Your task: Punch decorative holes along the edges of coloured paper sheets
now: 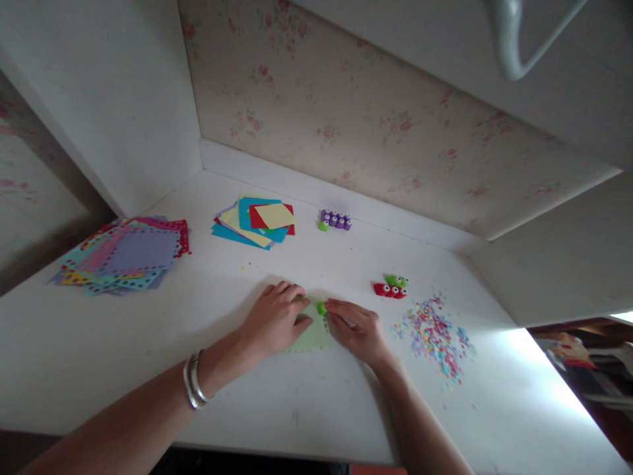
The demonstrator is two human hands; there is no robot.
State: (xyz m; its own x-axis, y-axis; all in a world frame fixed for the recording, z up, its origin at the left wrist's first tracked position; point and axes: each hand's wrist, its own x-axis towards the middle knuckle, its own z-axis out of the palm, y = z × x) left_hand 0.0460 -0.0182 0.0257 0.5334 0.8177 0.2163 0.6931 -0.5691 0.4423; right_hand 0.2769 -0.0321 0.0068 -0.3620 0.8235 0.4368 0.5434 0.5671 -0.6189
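A pale green sheet of paper point(310, 333) lies on the white table, with small marks or holes along its right and lower edges. My left hand point(277, 316) rests over the sheet's left part, thumb and fingers apart, holding nothing. At the sheet's upper right, my right hand point(357, 326) pinches a small bright green piece point(322, 309) between thumb and fingers. The paper's upper left part is hidden under my left hand.
Punched coloured sheets point(141, 252) are stacked at the left, plain coloured papers point(271, 216) at the back. Purple pieces with eyes point(337, 220) stand near the wall. Red pieces point(390, 291) and green ones point(395, 280) lie right, beside scattered confetti point(438, 333).
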